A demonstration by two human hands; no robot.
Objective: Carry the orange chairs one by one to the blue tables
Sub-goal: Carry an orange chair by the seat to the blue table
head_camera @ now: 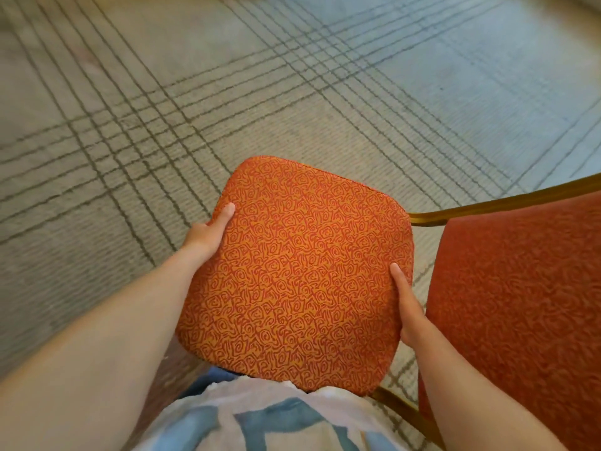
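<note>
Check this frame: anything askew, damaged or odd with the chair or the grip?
Nothing stands out. The left hand and right hand grip opposite side edges of the orange chair seat, whose fabric looks intact. The chair back and gold frame show no damage. The carpet has no spill.

Orange chair legs hidden beneath its seat; backrest cut by right edge; fingers under seat unseen.

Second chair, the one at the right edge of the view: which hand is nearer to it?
Right. The right hand grips the held seat's right edge, directly beside the second chair's cushion. The left hand grips the opposite edge, with the whole seat between.
</note>
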